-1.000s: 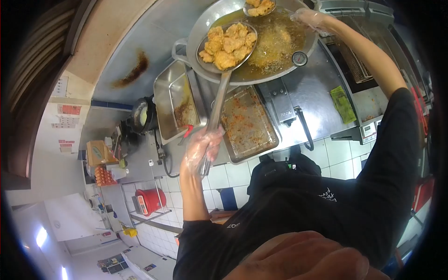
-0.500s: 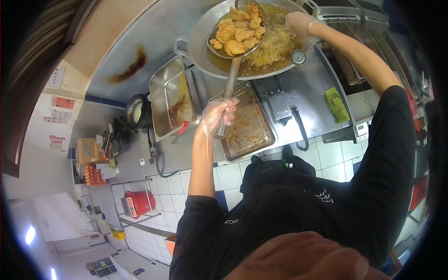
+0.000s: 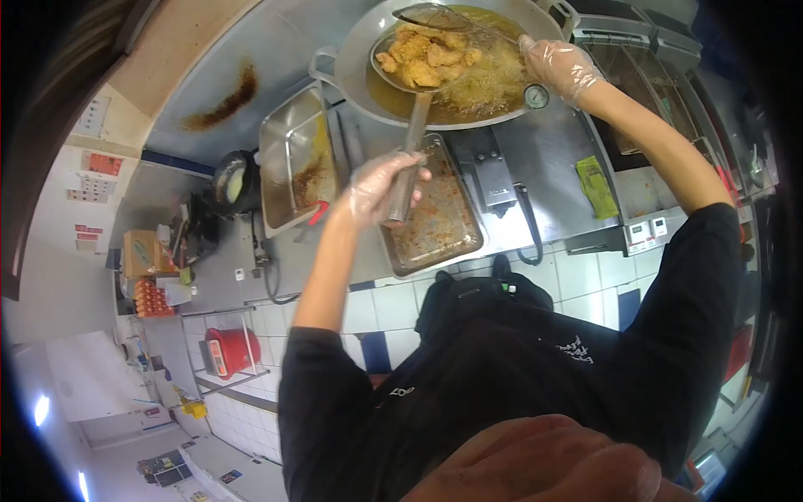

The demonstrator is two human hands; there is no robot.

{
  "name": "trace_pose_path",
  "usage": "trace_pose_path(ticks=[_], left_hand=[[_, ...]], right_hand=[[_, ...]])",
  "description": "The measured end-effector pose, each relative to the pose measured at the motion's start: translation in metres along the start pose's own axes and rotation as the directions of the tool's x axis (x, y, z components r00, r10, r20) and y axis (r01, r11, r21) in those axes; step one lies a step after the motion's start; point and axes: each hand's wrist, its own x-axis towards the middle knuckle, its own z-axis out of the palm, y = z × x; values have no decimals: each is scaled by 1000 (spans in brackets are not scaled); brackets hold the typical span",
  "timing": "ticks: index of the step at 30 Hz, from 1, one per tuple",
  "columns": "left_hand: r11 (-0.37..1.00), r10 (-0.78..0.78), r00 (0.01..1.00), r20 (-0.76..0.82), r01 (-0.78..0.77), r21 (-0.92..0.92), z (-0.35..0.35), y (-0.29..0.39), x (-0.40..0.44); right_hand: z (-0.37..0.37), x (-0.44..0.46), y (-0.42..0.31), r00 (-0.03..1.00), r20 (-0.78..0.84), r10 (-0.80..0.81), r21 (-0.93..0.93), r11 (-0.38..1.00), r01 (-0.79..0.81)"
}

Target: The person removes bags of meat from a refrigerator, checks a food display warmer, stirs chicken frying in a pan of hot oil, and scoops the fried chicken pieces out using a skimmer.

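Note:
My left hand [image 3: 381, 191], in a clear plastic glove, is closed round the thick handle of a large strainer [image 3: 416, 125]. Pieces of golden fried chicken [image 3: 425, 57] are heaped in its bowl, held over a wide wok [image 3: 351, 67] of bubbling oil. My right hand [image 3: 562, 70], also gloved, grips the thin handle of a wire skimmer [image 3: 431, 17] at the wok's right side. The skimmer's mesh head hangs tilted above the far edge of the chicken and looks dark, with no piece clearly seen in it. A dial thermometer [image 3: 536, 96] sits at the wok's near right rim.
An oily tray [image 3: 439, 243] lies on the steel counter below the strainer. Left of it stands a deep steel pan [image 3: 276, 167] with red-handled tongs [image 3: 318, 212]. A green cloth [image 3: 595, 188] lies near a fryer [image 3: 644, 92] on the right. Eggs [image 3: 152, 299] stand far left.
My right hand has turned and drawn back to the right and nearer me. The skimmer has come away from the chicken, which now lies in the large strainer. The camera view has shifted slightly.

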Motion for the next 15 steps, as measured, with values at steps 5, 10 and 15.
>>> trace_pose_path(ticks=[5,10,15], left_hand=[[986,-107,994,-36,111,125,12,27,16],[957,-78,986,-150,116,267,7,13,38],[986,-65,998,-27,60,-155,-6,-4,45]], right_hand=[[21,-6,40,993,-117,9,49,999,-3],[25,-14,73,997,-18,74,-46,996,-75],[43,-5,97,992,83,95,-25,995,-93]])
